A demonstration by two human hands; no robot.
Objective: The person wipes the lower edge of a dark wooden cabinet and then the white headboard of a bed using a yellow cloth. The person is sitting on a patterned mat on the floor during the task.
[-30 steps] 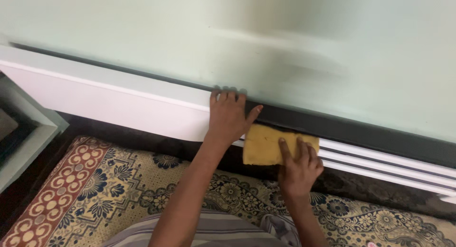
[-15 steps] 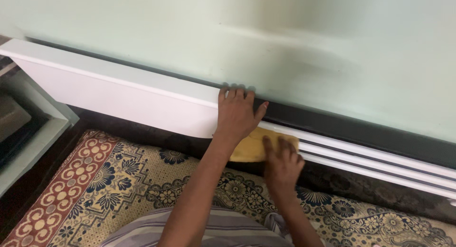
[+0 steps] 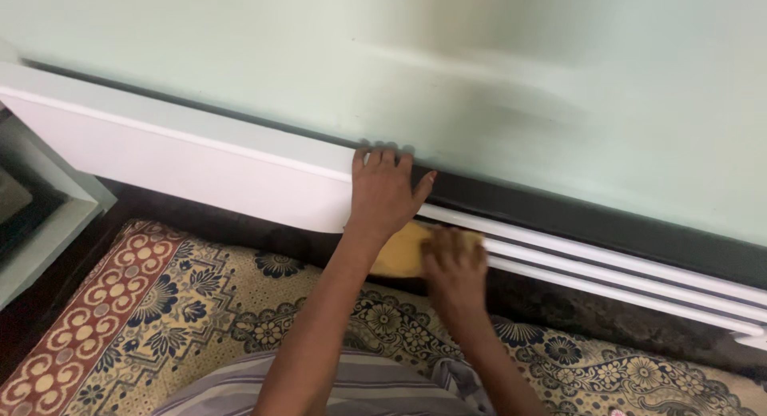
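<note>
Two hands at the white ledge, one pressing a yellow cloth

Two hands work at the foot of a pale green wall (image 3: 495, 72). The left hand (image 3: 383, 194) lies flat and spread on the right end of the white ledge (image 3: 184, 156), fingertips over its top edge where it meets the wall, thumb stretched out to the right along the dark strip (image 3: 607, 224). It grasps nothing; it only rests on the ledge. The right hand (image 3: 454, 268) is blurred, its fingers bent down over a yellow cloth (image 3: 399, 254), pressing it against the left end of the white rails (image 3: 639, 276) that run below the dark strip. Whether the fingers pinch the cloth or merely press it, I cannot tell.

The cloth sits just under the left hand's wrist, at the point where the ledge ends and the rails begin. Its long axis runs along the rails, left to right, slightly downhill to the right.

Half a second ago the cloth and right hand lay a little further right along the rails, and a second ago further still, with more cloth showing. The left hand has kept its place on the ledge.

Below lies a patterned rug (image 3: 176, 304), and a grey shelf (image 3: 48, 224) stands at the left edge.
</note>
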